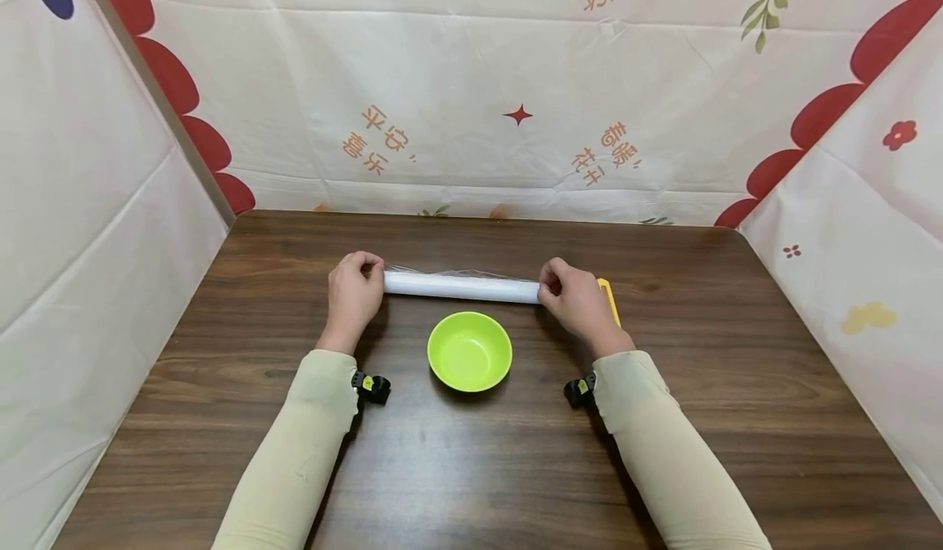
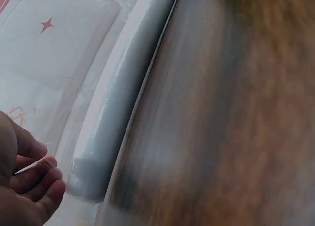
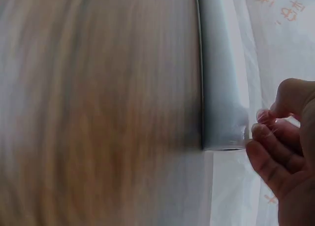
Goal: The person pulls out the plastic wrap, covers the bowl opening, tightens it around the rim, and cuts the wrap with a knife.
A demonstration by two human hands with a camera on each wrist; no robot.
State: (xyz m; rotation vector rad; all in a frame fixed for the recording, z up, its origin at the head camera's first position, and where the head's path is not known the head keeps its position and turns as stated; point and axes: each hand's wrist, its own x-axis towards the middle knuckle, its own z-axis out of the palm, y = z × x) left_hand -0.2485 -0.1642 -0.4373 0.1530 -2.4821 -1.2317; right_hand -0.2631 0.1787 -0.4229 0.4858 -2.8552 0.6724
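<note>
A white roll of cling film (image 1: 462, 286) lies crosswise beyond a green bowl (image 1: 469, 352), with a loose clear edge of film along its far side. At the roll's left end, my left hand (image 1: 356, 292) pinches the film between thumb and fingers. My right hand (image 1: 578, 298) does likewise at the other end. In the left wrist view the fingers (image 2: 37, 179) curl beside the shiny roll (image 2: 110, 122). The right wrist view shows thumb and fingertips (image 3: 261, 130) together on thin clear film by the roll's end (image 3: 226, 132). The bowl's inside shows nothing in it.
A yellow object (image 1: 609, 300), partly hidden behind my right hand, lies on the brown wooden table (image 1: 471, 484). Printed white cloth (image 1: 457, 67) stands behind the table's far edge and along both sides. Black wrist cameras (image 1: 377, 388) sit at both cuffs.
</note>
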